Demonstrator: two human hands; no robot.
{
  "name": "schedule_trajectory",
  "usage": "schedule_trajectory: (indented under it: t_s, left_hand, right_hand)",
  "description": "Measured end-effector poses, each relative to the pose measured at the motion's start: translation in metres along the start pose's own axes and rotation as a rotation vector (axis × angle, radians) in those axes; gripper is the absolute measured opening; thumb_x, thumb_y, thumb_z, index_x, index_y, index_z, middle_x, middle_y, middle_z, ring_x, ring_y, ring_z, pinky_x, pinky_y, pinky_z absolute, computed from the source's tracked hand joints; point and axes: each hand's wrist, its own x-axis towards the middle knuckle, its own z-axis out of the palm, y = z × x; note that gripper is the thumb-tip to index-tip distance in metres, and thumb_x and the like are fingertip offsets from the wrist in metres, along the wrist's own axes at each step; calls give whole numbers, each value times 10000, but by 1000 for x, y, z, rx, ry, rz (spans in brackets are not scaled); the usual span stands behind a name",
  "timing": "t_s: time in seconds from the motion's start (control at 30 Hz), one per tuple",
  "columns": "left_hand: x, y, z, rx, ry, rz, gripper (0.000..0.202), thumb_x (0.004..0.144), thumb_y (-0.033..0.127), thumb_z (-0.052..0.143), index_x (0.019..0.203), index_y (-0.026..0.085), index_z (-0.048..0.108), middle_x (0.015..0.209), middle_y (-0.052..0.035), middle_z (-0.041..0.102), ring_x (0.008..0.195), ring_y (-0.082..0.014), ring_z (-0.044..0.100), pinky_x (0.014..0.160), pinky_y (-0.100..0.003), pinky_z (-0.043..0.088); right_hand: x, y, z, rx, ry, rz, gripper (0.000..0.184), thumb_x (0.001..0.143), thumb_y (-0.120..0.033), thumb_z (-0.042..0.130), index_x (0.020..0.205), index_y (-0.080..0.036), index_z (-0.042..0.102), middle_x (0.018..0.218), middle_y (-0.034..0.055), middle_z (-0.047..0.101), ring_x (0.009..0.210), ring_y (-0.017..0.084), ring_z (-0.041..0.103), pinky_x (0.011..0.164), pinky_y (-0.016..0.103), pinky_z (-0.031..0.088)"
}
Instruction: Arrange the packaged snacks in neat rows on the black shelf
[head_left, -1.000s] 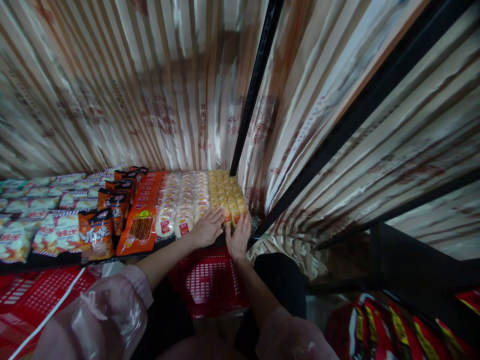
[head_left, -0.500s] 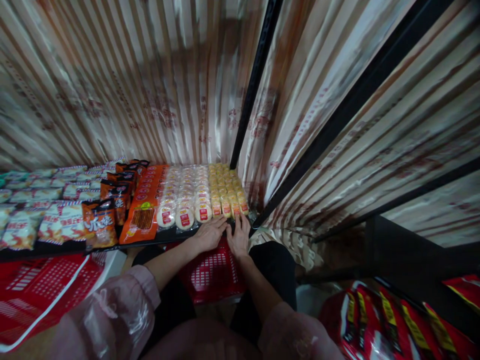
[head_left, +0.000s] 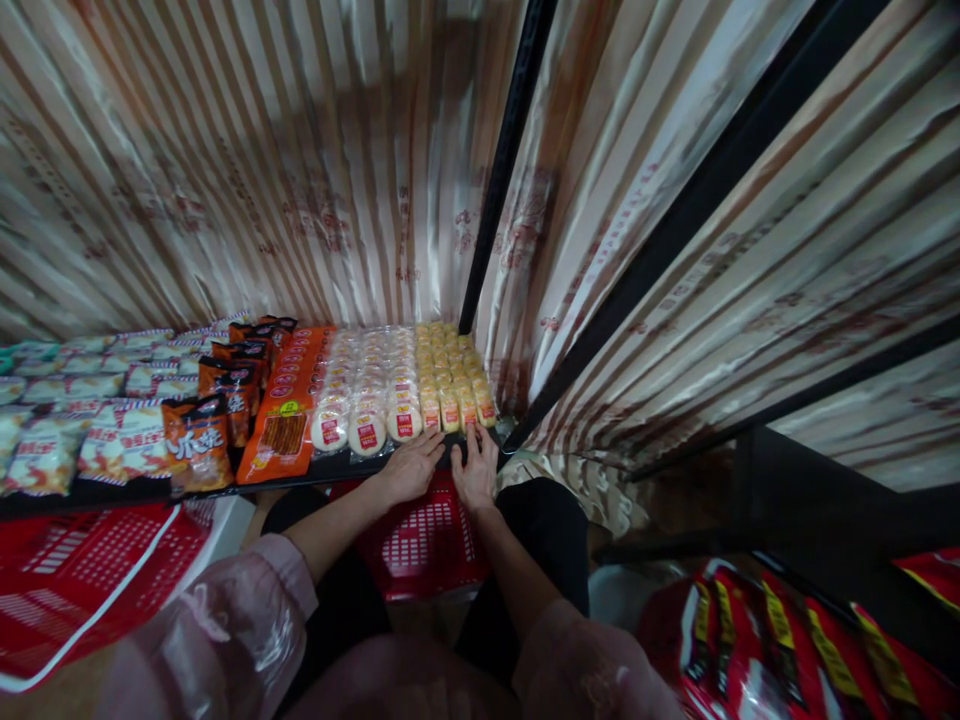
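Small yellow wrapped snacks (head_left: 448, 375) stand in tight rows at the right end of a black shelf (head_left: 330, 468). My left hand (head_left: 412, 468) lies at the shelf's front edge with its fingers stretched out, tips near the front of the left yellow rows. Beside it, my right hand (head_left: 474, 470) has its fingers apart, tips at the front of the right yellow rows. Neither hand holds anything that I can see. To the left of the yellow rows are round white crackers (head_left: 367, 432) in clear wrappers with red labels.
Orange snack packs (head_left: 277, 440), dark orange bags (head_left: 199, 445) and white bags (head_left: 45, 455) fill the shelf leftward. Red baskets (head_left: 427, 545) sit below. Black posts (head_left: 510, 160) rise before a striped curtain (head_left: 337, 180). Red bags (head_left: 787, 640) lie at lower right.
My left hand has drawn slightly left, away from the right hand. My right hand's fingers have spread a little more. The yellow snacks look much the same.
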Motion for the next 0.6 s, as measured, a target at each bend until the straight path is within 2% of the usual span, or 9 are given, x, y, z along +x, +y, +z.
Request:
schedule_trajectory:
  t_s: [0.17,0.37,0.6]
  left_hand:
    - [-1,2,-1,-6,-11,4,473,793,130,451,1257,61,505,1415,-145,401,1361,-243,272,1104,-394,298]
    - [-10,5,5,-17,69,-53,456,802,133,438,1246,61,511,1443,-161,346,1373,-244,242,1106,-403,297]
    - [-21,7,6,1,62,-104,449,814,135,425,1244,36,508,1398,-184,410,1334,-256,329,1091,-399,324]
  right_hand:
    - [3,0,-3,29,-17,12,461,859,-263,406,1300,-146,469,1288,148,449,1178,252,396,953,447,394]
    - [-2,-7,-10,90,-24,-9,461,840,-212,397,1291,-169,485,1276,134,442,1129,238,407,921,418,420]
    - [-3,-16,-7,68,-92,-25,485,821,-167,392,1298,-176,479,1255,112,490,1151,238,397,965,427,392]
